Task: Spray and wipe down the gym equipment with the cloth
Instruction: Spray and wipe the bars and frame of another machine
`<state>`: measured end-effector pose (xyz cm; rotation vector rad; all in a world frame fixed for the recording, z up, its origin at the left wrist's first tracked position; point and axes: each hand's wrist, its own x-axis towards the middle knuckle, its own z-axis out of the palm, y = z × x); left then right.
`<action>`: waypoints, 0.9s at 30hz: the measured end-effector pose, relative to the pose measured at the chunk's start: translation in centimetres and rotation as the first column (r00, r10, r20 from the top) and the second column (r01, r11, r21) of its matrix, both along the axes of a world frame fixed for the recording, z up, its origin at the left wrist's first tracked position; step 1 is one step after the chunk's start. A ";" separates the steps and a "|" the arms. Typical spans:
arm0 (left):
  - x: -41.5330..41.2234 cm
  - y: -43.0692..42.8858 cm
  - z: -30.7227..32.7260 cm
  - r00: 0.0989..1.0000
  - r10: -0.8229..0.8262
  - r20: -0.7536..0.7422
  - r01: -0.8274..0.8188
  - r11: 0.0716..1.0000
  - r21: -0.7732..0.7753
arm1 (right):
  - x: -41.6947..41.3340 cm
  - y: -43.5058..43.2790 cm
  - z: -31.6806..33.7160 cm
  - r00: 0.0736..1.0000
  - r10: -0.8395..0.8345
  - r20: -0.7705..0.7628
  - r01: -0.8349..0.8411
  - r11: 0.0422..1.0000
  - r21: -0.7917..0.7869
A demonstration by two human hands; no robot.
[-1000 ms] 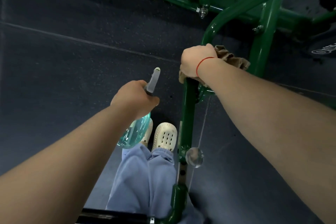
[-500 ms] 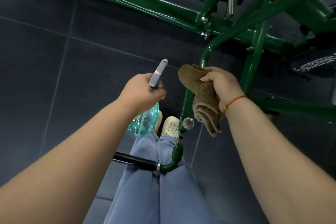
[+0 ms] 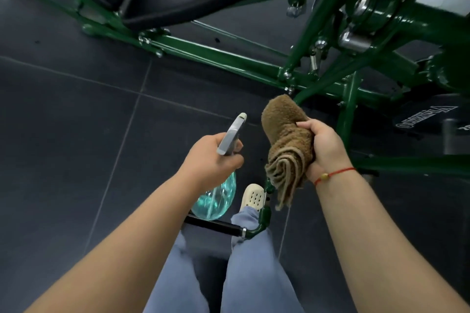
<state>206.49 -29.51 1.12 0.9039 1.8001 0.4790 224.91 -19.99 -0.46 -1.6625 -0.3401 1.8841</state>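
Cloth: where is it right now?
In the head view the brown cloth is just right of centre, gripped in the right hand, between the spray bottle in the left hand and the green frame's upright post.

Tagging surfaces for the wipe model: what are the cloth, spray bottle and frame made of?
Cloth: brown looped pile, probably terry or fleece, matte. Spray bottle: see-through teal body, likely plastic. Frame: tubular, probably steel, gloss green paint with highlights and bolted joints.

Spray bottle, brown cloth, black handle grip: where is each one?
spray bottle [image 3: 216, 198]: head view, on its clear teal body.
brown cloth [image 3: 279, 129]: head view, on its fuzzy upper fold.
black handle grip [image 3: 213, 225]: head view, midway along the bar.
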 end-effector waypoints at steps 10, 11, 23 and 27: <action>-12.8 -4.5 7.5 0.974 -0.204 0.100 0.190 0.973 0.133 | -10.9 -9.6 5.7 0.946 -0.287 -0.154 0.294 0.955 0.026; -14.5 -5.1 8.5 0.967 -0.229 0.110 0.212 0.966 0.145 | -12.6 -10.8 6.1 0.935 -0.301 -0.186 0.310 0.951 0.018; -23.4 -5.3 17.8 0.897 -0.428 0.113 0.399 0.892 0.211 | -21.7 -14.0 13.0 0.891 -0.293 -0.345 0.407 0.853 0.326; -21.6 -2.4 19.0 0.887 -0.454 0.080 0.424 0.871 0.249 | -19.8 -11.5 14.0 0.906 -0.316 -0.282 0.403 0.847 0.347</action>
